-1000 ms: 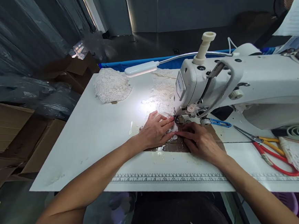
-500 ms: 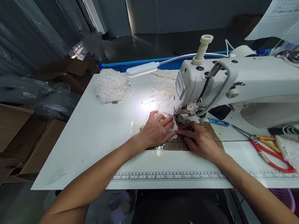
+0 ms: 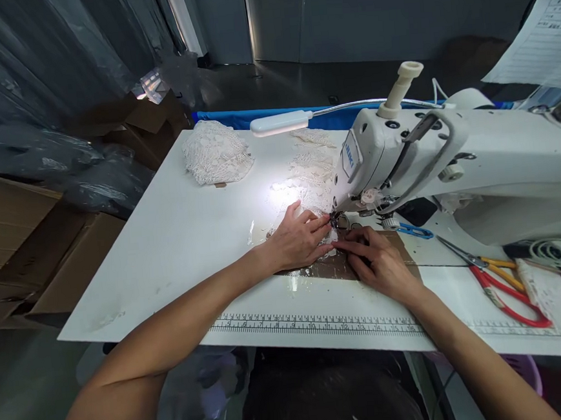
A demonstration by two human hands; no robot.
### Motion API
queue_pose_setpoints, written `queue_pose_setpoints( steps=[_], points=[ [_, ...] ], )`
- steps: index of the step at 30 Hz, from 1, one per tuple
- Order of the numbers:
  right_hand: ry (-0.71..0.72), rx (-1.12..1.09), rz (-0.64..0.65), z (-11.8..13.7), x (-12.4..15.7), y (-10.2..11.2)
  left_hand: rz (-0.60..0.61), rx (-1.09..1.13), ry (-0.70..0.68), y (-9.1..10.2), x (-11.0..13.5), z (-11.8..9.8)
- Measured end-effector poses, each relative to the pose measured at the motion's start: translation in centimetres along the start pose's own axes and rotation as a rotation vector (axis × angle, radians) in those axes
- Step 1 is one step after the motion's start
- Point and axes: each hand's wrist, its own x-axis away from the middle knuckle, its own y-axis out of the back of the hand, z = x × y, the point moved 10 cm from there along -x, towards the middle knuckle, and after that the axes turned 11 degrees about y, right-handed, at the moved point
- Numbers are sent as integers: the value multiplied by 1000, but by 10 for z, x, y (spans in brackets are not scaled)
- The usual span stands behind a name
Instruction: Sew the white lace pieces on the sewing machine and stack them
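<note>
White lace fabric (image 3: 312, 168) lies on the machine bed, running from the back of the table to the needle area of a white sewing machine (image 3: 508, 147). My left hand (image 3: 293, 240) rests flat on the lace just left of the presser foot, fingers stretched and slightly apart. From the right, my right hand (image 3: 382, 263) reaches in with its index finger extended to the lace's near edge, close to the left fingertips. Its thumb stays apart from the index finger, and the other fingers bend. My hands hide part of the lace.
A heap of lace (image 3: 215, 152) sits at the back left. A lamp (image 3: 281, 123) lights the work area. Right of my hand lie blue thread snips (image 3: 414, 230), red-handled scissors (image 3: 506, 302) and a lace scrap (image 3: 554, 298). A ruler strip (image 3: 319, 325) runs along the front edge.
The camera view has shifted slightly, moving the machine and table in the picture. Both hands keep nearly the same place on the lace.
</note>
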Motion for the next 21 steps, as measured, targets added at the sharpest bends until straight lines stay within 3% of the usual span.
queue_pose_setpoints(
  steps=[7, 15, 21],
  points=[
    [25, 10, 5, 2, -1, 1, -21, -2, -5, 2, 0, -4],
    [52, 46, 4, 8, -4, 4, -125, 71, -55, 7, 2, -5],
    [30, 98, 22, 5, -7, 3, -104, 64, -24, 6, -1, -2]
  ],
)
